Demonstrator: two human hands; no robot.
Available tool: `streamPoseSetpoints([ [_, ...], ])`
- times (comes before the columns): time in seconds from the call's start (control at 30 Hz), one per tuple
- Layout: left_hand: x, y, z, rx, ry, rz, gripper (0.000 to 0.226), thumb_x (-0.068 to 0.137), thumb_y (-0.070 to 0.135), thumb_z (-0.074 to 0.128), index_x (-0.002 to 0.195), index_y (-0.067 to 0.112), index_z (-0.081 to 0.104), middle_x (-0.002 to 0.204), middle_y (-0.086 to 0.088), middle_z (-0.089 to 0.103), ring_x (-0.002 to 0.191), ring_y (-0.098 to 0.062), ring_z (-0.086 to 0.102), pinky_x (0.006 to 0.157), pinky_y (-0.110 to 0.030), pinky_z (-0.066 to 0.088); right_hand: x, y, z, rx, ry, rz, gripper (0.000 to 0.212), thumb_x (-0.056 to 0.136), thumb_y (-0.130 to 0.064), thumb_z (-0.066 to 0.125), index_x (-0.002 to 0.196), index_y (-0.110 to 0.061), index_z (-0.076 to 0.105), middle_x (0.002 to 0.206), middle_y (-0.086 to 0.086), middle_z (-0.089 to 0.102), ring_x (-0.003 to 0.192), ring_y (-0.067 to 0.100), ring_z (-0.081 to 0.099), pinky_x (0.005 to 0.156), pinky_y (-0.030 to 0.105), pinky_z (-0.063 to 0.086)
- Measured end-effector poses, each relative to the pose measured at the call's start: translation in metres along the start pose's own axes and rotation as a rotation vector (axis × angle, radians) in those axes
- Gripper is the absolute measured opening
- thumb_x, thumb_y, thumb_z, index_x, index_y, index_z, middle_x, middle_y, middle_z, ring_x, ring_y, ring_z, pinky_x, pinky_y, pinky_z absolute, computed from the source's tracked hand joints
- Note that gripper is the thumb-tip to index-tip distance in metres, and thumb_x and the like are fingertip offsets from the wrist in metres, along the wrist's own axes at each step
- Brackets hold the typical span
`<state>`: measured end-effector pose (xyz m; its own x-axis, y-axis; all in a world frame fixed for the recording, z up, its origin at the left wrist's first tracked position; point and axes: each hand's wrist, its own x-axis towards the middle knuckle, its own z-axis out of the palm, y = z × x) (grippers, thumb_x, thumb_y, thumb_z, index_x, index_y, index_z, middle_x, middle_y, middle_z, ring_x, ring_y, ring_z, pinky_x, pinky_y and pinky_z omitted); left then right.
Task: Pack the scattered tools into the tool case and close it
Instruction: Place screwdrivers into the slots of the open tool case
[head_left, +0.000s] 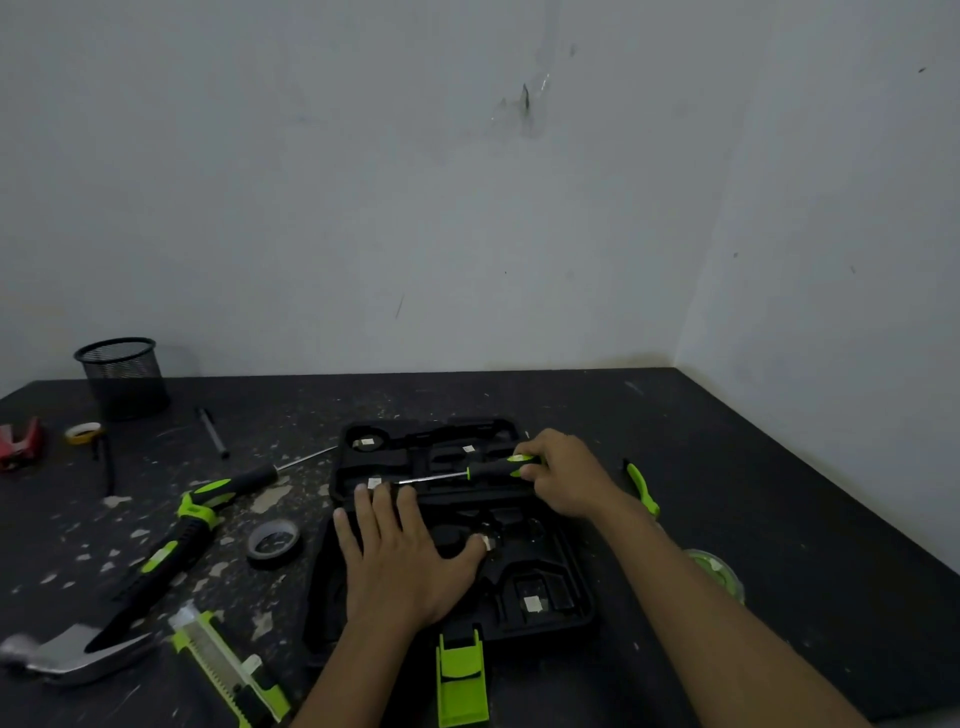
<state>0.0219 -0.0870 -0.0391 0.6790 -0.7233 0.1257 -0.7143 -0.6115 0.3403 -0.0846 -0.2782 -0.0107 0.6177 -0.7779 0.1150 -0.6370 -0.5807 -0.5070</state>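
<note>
Tool case (563, 571) is open, almost empty; our right grip (566, 478) pinches one screwdriver (488, 471), left grip (405, 561) lies flat; hammer (161, 558) waits lower left.

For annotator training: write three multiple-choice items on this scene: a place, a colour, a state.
1. Relative to the tool case, the black tape roll lies: A) left of it, on the table B) inside it C) atop it.
2. The hammer handle is: A) red B) blue C) green and black.
3. The right hand: A) lies flat, empty B) grips a small screwdriver C) makes an empty fist.
Key: 1A, the roll sits beside the case's left edge; 2C, green patches on a black grip; 3B, it wraps the green-black handle.
</note>
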Motion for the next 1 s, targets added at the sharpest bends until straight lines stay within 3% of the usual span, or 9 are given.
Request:
streamPoseSetpoints([
  [0.33,0.000,0.000,-0.001,0.051,-0.066,0.014,0.102,0.079,0.083,0.021,0.154,0.018,-0.001,0.161,-0.014,-0.020,0.143,-0.031,-0.032,0.114,-0.056,-0.019,0.010,-0.020,-0.009,-0.099,-0.168,-0.020,0.031,0.084,-0.027,0.069,0.116,-0.029,0.071,0.120,0.004,0.065,0.118,0.029,0.055,0.100,0.047,0.047],
  [0.43,0.000,-0.001,0.000,0.063,-0.072,0.010,0.101,0.080,0.083,0.020,0.154,0.019,-0.003,0.161,-0.014,-0.020,0.143,-0.031,-0.032,0.113,-0.056,-0.020,0.004,-0.037,-0.010,-0.224,-0.214,-0.052,0.050,0.086,-0.029,0.060,0.136,-0.031,0.055,0.144,0.005,0.046,0.135,0.032,0.037,0.111,0.048,0.034],
  [0.5,0.001,0.000,0.000,0.068,-0.072,0.008,0.100,0.080,0.082,0.021,0.154,0.019,-0.003,0.161,-0.013,-0.019,0.143,-0.031,-0.032,0.113,-0.056,-0.020,-0.003,-0.048,-0.001,-0.232,-0.196,-0.136,0.059,0.093,-0.035,0.055,0.148,-0.026,0.039,0.154,0.003,0.034,0.142,0.029,0.028,0.115,0.046,0.028],
  [0.6,0.001,0.001,0.002,0.073,-0.068,0.012,0.098,0.081,0.080,0.020,0.155,0.020,-0.003,0.161,-0.013,-0.018,0.143,-0.031,-0.032,0.113,-0.056,-0.019,-0.015,-0.057,0.026,-0.109,-0.149,-0.197,0.059,0.101,-0.042,0.042,0.153,-0.018,0.030,0.159,0.002,0.030,0.148,0.024,0.020,0.119,0.042,0.020],
  [0.77,0.003,-0.001,0.002,0.095,-0.098,0.010,0.093,0.085,0.076,0.017,0.155,0.020,-0.008,0.161,-0.013,-0.021,0.142,-0.030,-0.034,0.113,-0.056,-0.020,-0.030,-0.058,0.060,-0.132,0.019,-0.165,0.050,0.104,-0.043,0.027,0.141,-0.017,0.047,0.151,-0.002,0.044,0.148,0.022,0.022,0.120,0.041,0.009],
  [0.9,0.004,0.001,0.001,0.109,-0.105,0.013,0.093,0.085,0.077,0.015,0.155,0.020,-0.009,0.161,-0.013,-0.021,0.142,-0.030,-0.034,0.113,-0.057,-0.020,-0.032,-0.057,0.057,-0.030,0.121,-0.179,0.043,0.101,-0.036,0.040,0.132,-0.013,0.056,0.140,0.001,0.055,0.139,0.025,0.036,0.117,0.038,0.021],
  [1.0,0.005,0.000,0.002,0.107,-0.097,0.015,0.093,0.084,0.078,0.015,0.154,0.021,-0.008,0.161,-0.013,-0.019,0.143,-0.030,-0.032,0.112,-0.057,-0.021,-0.036,-0.061,0.056,-0.011,0.308,-0.170,0.030,0.092,-0.036,0.050,0.098,-0.015,0.070,0.106,-0.004,0.066,0.108,0.021,0.058,0.091,0.036,0.049],
])
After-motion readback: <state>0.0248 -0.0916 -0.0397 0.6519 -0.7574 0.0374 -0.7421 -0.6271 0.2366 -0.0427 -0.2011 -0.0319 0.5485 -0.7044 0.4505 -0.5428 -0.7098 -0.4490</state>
